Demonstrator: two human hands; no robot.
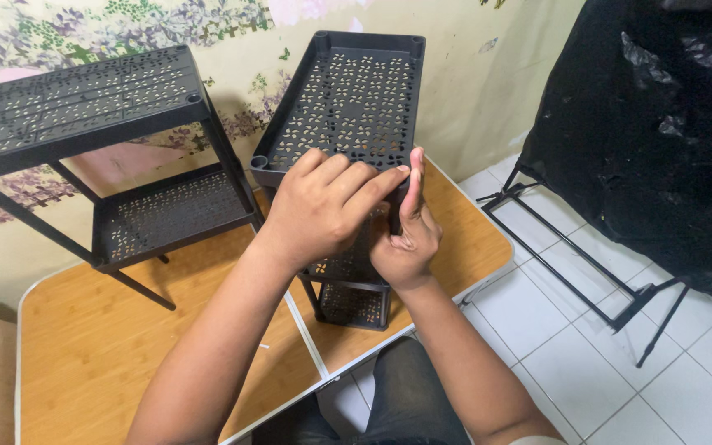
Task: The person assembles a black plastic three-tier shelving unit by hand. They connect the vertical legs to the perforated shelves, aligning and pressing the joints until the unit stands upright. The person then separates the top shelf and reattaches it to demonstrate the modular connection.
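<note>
The rack (348,107) stood near the middle of the desk (92,346), a black plastic unit of perforated tiers, and its top tray tipped toward you so that you looked into its patterned floor. The near rim of that tray lay right under both of your hands, with the lower tiers showing beneath your wrists.

Your left hand (323,206) lay over the near edge of the top tray, palm down, fingers bent and pressed close together across the rim. They touched the plastic, though I could not tell whether they curled under the rim for a real grip or only bore down on it. Your right hand (405,239) stood just beside it, at the tray's near right corner, palm turned inward and fingers held straight up together against the rim and the corner post below. It pinched nothing that I could see; the hand was flat, and your left fingertips met its index finger.

To the left, well apart from your rack, a second rack (84,115) of the same black kind stood on the desk with two tiers in view. Behind both hung a flowered wall (125,25). To the right, off the desk, a black bag (661,124) draped over a thin metal stand (587,272) on the white tile floor (587,363).
</note>
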